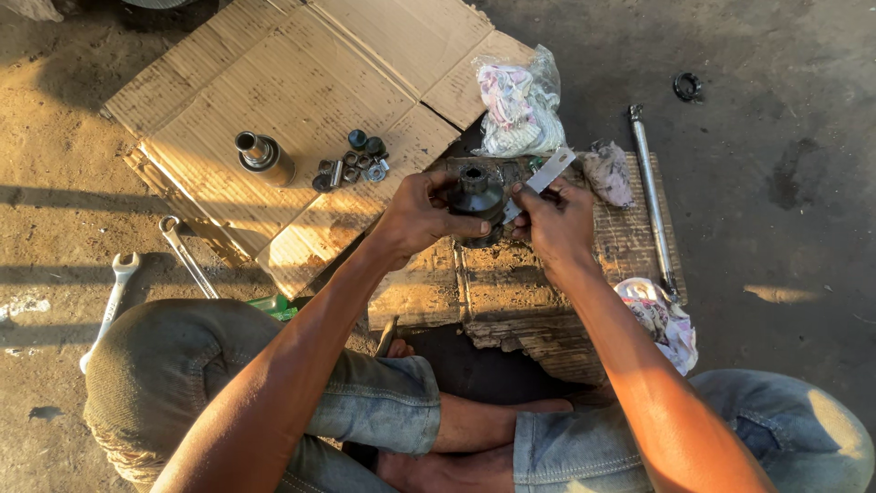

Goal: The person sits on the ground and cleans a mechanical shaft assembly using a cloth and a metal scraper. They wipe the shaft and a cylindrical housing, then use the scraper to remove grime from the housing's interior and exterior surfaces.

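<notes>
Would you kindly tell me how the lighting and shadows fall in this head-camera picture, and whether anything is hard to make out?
Head view: low warm sunlight rakes across the flattened brown cardboard sheet; long shadows stripe the dirt ground; the dark round metal part between the left hand and right hand lies shaded, details murky; focus sharp overall.

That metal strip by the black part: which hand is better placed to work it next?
Probably the right hand: it already pinches the strip against the black part, while the left hand grips that part.
</notes>
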